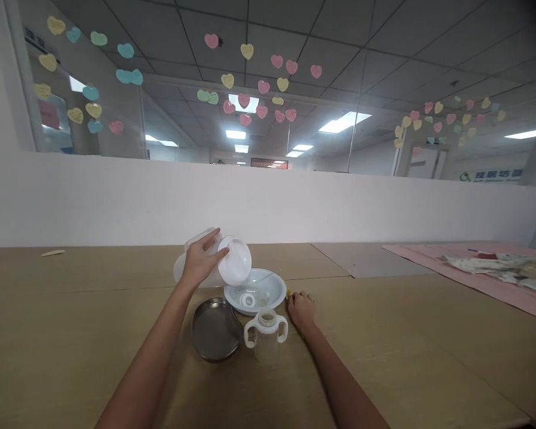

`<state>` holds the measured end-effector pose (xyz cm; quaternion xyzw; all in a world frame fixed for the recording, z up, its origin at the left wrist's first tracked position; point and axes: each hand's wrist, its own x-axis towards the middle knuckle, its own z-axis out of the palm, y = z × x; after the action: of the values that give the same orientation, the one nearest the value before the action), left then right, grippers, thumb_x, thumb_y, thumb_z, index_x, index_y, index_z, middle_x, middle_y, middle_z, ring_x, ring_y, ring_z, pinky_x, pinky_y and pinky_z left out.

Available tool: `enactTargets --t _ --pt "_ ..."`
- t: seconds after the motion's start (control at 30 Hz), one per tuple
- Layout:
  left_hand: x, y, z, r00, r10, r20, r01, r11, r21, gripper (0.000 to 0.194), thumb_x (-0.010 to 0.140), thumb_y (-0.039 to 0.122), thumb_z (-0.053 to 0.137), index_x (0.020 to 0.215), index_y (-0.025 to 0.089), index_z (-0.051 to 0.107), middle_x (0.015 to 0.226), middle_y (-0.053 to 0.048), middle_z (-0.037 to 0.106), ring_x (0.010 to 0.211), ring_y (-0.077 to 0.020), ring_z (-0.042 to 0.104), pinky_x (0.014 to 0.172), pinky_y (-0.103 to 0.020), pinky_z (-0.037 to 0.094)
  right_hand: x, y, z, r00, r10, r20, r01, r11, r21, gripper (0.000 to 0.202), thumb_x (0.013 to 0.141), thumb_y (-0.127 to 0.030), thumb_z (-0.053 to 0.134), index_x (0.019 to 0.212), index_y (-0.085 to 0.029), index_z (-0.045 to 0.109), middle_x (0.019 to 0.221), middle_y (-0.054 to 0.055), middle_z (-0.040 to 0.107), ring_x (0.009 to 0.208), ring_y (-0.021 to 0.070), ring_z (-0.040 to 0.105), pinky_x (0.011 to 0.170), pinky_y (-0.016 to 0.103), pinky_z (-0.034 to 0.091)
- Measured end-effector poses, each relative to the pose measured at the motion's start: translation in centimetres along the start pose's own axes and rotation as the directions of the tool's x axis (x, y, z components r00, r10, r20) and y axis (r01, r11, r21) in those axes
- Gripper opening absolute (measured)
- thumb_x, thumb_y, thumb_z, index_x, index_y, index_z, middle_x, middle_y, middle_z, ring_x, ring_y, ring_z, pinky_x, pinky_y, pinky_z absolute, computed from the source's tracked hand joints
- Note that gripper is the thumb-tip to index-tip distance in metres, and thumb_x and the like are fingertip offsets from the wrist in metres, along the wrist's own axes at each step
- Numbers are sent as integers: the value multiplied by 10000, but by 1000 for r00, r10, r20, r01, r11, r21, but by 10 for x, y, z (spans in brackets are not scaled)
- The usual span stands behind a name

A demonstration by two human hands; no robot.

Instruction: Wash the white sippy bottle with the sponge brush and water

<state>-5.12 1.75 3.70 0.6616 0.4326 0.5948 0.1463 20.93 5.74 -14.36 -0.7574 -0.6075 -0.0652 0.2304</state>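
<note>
My left hand is wrapped around a translucent plastic pitcher with a round white lid. The pitcher is tipped to the right, its lid over the near-left rim of a pale blue basin. In the basin lie a white bottle collar and small clear pieces. My right hand rests on the table right of the basin, fingers curled; a small yellow-green thing shows at its edge. Between the hands stands an open clear baby bottle with two white handles, beside a kidney-shaped metal tray.
The tan tabletop meets a low white wall with glass above it. At the far right, a pink cloth bears crumpled pale fabric. A flat pale piece lies at the far left.
</note>
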Motion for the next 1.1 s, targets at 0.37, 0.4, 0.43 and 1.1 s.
enactTargets --t 0.37,0.4,0.43,1.1 --pt "-3 5 2 999 31 20 -33 996 83 606 639 322 674 1208 184 518 1266 -70 516 1136 -219 501 1002 -347 378 -1 1 0 1000 -16 -2 16 1000 2 371 878 -286 314 896 -148 658 968 131 617 949 236 518 759 308 324" --pt "-4 6 2 999 33 20 -34 995 90 605 640 323 673 1209 186 518 1264 -69 518 1133 -220 503 999 -348 382 -1 1 0 1000 -17 -3 17 1000 3 372 878 -289 314 896 -149 658 965 129 618 948 238 518 758 309 324" --pt "-4 6 1 999 34 18 -35 995 95 605 640 323 672 1209 188 517 1262 -69 520 1134 -222 502 997 -349 384 -1 1 0 1000 -17 -5 17 1000 3 372 879 -291 314 896 -149 657 965 128 618 946 239 518 757 309 324" --pt "-5 15 -2 999 14 -31 -12 997 83 575 616 308 685 1169 216 558 1216 -58 562 1111 -234 521 980 -369 396 -3 -2 -7 1000 -14 12 14 1000 4 364 880 -272 318 913 -136 654 983 138 614 958 235 520 762 304 332"
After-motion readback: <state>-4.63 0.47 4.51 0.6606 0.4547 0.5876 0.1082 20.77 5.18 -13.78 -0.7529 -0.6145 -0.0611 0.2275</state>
